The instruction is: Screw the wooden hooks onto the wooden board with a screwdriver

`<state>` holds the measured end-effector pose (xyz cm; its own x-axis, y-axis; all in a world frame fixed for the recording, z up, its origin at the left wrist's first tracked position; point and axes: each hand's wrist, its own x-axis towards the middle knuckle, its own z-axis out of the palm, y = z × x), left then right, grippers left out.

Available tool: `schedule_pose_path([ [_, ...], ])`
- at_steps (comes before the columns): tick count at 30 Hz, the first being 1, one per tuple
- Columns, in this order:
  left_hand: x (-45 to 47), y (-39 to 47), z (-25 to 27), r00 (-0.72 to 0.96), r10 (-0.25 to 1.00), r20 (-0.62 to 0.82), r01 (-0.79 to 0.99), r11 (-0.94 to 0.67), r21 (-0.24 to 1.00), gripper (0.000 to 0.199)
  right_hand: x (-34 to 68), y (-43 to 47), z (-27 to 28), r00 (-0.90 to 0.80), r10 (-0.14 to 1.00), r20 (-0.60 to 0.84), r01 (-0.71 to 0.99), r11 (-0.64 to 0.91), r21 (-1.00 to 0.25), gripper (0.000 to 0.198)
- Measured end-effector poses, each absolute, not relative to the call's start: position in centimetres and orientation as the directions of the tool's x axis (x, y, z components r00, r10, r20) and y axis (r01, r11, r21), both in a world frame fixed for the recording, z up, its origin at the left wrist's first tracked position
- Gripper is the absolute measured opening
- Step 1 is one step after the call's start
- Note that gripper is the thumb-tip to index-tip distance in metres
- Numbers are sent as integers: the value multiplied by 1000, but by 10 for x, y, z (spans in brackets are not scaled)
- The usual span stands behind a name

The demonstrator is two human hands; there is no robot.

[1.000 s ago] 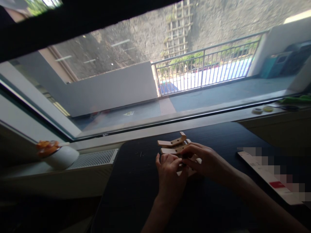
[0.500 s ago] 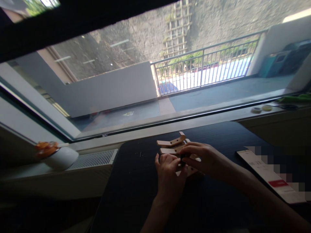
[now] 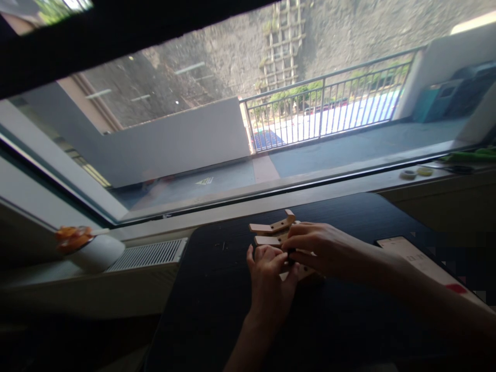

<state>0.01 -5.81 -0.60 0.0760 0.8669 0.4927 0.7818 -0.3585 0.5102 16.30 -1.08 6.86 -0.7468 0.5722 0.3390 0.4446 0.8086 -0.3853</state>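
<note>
On a dark table, several angled light-wood pieces with dark holes lie close together. One wooden piece (image 3: 267, 227) with an upturned end is at the back, and another wooden piece (image 3: 267, 241) is just in front of it. My left hand (image 3: 271, 274) is curled over the near wooden parts, its finger and thumb closing on them. From the right, my right hand (image 3: 321, 248) reaches in with fingertips pinched around a small dark piece (image 3: 290, 254) close to my left fingertips. Fingers hide much of the wood and most of the dark piece.
A phone (image 3: 418, 263) with a lit screen lies on the dark table (image 3: 217, 310) at the right. On the left sill stands a white pot (image 3: 96, 252) with orange contents, beside a vent grille (image 3: 149, 254). Tape rolls (image 3: 408, 174) sit on the right sill. A large window fills the back.
My right hand and forearm have shifted slightly, with the forearm now covering more of the phone. My left hand and the wooden pieces stay nearly in place.
</note>
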Motion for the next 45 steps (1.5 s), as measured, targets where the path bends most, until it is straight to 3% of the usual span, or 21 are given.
schedule_pose_path([
  [10, 1, -61, -2, 82, 871, 485, 795, -350, 495, 20, 156, -10, 80, -792, 564, 233, 494, 817, -297, 9],
  [21, 1, -59, -5, 89, 871, 483, 800, -352, 486, 18, 151, -6, 94, -918, 379, 116, 378, 925, -30, 17],
  [30, 0, -61, -3, 86, 880, 468, 796, -343, 498, 18, 148, -10, 93, -903, 413, 120, 416, 909, 0, 16],
  [35, -2, -60, -7, 105, 878, 467, 805, -350, 478, 17, 147, -13, 98, -892, 442, 96, 439, 897, -54, 10],
  [40, -2, -58, -6, 115, 888, 446, 803, -347, 484, 16, 148, -12, 102, -908, 417, 39, 413, 906, -90, 12],
  [45, -2, -59, -2, 126, 904, 408, 795, -337, 503, 14, 146, -16, 106, -887, 460, -50, 462, 886, -41, 14],
])
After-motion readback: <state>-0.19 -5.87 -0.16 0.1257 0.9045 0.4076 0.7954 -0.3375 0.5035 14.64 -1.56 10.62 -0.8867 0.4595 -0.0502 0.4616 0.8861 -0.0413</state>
